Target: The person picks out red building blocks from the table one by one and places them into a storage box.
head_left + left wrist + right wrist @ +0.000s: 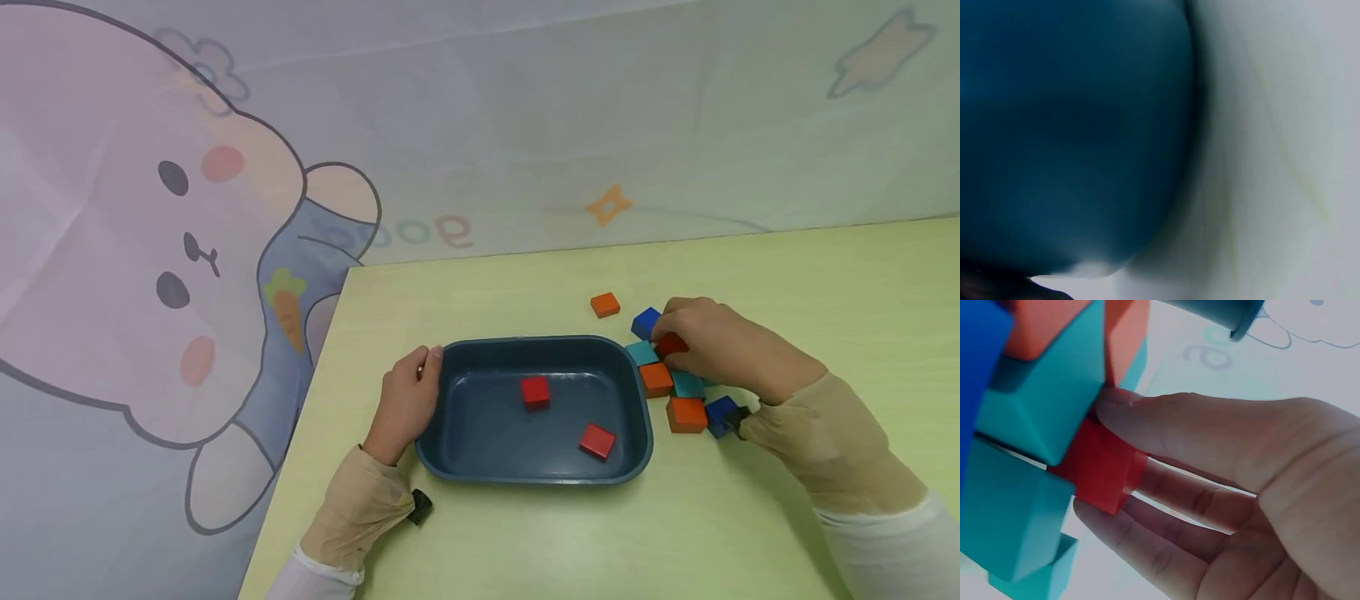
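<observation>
A dark blue tray (480, 437) lies on the table with two red blocks inside, one near the middle (535, 392) and one toward the right (597, 442). My left hand (402, 407) grips the tray's left end, thumb at the rim. The left wrist view is mostly filled by the blurred tray wall (1072, 137). To the right of the tray, my right hand (716, 343) pinches a red block (1100, 465) between thumb and fingers. Teal blocks (1041, 419) stand right against or beside that block.
Around the right hand sit orange blocks (686, 415), teal blocks (642, 352) and blue blocks (646, 323). A lone orange block (605, 305) lies behind the tray. A printed cloth (510, 125) hangs behind the table's back edge.
</observation>
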